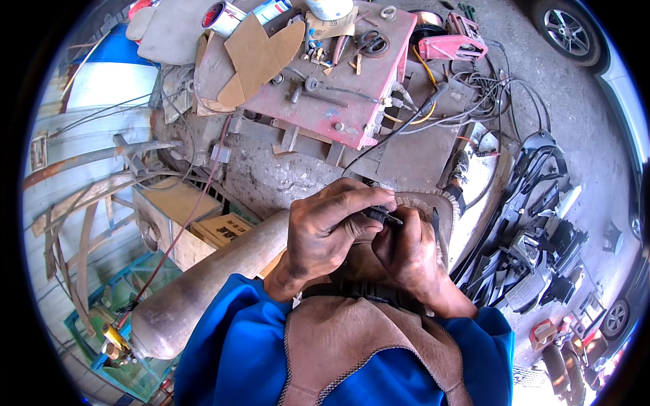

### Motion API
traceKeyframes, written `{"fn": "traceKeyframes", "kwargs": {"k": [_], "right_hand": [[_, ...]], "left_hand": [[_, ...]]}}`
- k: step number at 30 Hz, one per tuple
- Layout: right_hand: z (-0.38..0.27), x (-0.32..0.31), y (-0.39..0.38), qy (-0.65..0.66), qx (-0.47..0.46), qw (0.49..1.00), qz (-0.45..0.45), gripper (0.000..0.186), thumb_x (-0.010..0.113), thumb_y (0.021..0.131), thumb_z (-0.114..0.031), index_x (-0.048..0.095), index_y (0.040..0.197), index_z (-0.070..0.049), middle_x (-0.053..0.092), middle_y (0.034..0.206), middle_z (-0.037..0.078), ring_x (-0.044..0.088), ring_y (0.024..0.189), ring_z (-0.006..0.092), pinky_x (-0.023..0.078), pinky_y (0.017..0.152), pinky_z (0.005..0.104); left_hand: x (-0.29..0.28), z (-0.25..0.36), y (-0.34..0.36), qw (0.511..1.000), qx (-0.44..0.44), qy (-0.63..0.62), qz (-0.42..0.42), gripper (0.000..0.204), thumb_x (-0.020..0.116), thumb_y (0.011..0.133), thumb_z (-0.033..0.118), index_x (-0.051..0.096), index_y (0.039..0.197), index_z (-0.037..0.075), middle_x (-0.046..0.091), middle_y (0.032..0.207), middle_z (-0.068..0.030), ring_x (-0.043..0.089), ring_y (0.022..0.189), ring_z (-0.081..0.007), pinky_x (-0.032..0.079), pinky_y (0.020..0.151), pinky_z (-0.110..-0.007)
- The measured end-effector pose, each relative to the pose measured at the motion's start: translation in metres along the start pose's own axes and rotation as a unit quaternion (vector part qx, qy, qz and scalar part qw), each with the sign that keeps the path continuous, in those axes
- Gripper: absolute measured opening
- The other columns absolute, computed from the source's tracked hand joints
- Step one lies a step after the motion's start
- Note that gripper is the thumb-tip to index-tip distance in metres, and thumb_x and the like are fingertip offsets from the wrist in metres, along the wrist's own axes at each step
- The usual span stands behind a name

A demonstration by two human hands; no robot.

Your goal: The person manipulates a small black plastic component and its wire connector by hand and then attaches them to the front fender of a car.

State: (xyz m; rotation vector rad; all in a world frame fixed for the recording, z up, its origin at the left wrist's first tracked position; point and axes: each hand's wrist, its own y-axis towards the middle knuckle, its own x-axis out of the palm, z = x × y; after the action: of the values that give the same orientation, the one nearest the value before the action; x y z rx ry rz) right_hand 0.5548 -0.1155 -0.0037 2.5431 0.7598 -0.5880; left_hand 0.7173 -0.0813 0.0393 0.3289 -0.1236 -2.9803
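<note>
Both hands meet in front of my chest, over the brown apron. Between them is a small black part with a thin grey end; its kind is too small and too covered to name. My left hand pinches it from the left with thumb and curled fingers. From the right, my right hand is closed with its thumb pressed up against the same part. Both hands are smudged dark, and the fingers hide most of what they hold.
Ahead stands a red metal table bearing cut cardboard, scissors, a hammer and cans. Cables coil beside a red wire-feed unit. A gas cylinder lies left; black plastic parts heap right.
</note>
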Motion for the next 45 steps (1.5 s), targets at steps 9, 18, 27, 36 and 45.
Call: {"fn": "traceKeyframes", "kwargs": {"k": [9,18,27,36,45], "right_hand": [[-0.011,0.011,0.011,-0.020,0.007,0.997,0.073,0.031,0.064,0.079,0.000,0.047,0.103,0.009,0.057,0.077,0.019,0.062,0.062,0.0344,0.050,0.051,0.0423],[-0.006,-0.014,0.001,0.107,0.095,0.980,-0.137,0.031,0.056,0.093,-0.007,0.041,0.116,0.006,0.063,0.079,0.023,0.066,0.066,0.0403,0.050,0.055,0.0418],[-0.011,-0.017,-0.015,0.208,0.222,0.930,-0.205,0.043,0.058,0.097,-0.018,0.040,0.128,0.004,0.064,0.102,0.022,0.064,0.092,0.0278,0.049,0.076,0.0359],[0.003,-0.033,-0.010,0.321,0.239,0.874,-0.278,0.050,0.062,0.094,-0.017,0.039,0.134,0.004,0.061,0.093,0.009,0.058,0.078,0.0174,0.048,0.071,0.0310],[-0.008,-0.011,-0.017,0.185,0.140,0.961,-0.147,0.042,0.061,0.092,-0.007,0.042,0.125,0.007,0.063,0.088,0.019,0.066,0.071,0.0319,0.053,0.064,0.0384]], "left_hand": [[0.008,-0.002,0.002,0.995,-0.003,-0.084,0.055,0.039,0.069,0.076,-0.009,0.066,0.113,0.002,0.068,0.102,-0.0129,0.069,0.094,-0.0205,0.059,0.075,-0.026],[-0.017,-0.012,0.004,0.995,-0.040,-0.056,-0.068,0.040,0.072,0.077,-0.003,0.066,0.116,0.004,0.069,0.102,-0.0109,0.069,0.094,-0.0203,0.059,0.075,-0.028],[-0.005,-0.027,-0.028,0.984,-0.127,-0.120,-0.022,0.034,0.069,0.083,-0.001,0.066,0.116,0.003,0.070,0.107,-0.0115,0.068,0.100,-0.0193,0.056,0.081,-0.026],[-0.007,-0.029,-0.024,0.986,-0.100,-0.129,-0.022,0.038,0.069,0.081,-0.003,0.064,0.119,0.003,0.068,0.112,-0.0123,0.068,0.101,-0.0201,0.056,0.083,-0.027],[-0.007,-0.021,-0.017,0.984,-0.063,-0.164,0.004,0.035,0.068,0.084,0.001,0.061,0.118,-0.002,0.068,0.106,-0.0173,0.068,0.096,-0.0217,0.056,0.081,-0.028]]}}
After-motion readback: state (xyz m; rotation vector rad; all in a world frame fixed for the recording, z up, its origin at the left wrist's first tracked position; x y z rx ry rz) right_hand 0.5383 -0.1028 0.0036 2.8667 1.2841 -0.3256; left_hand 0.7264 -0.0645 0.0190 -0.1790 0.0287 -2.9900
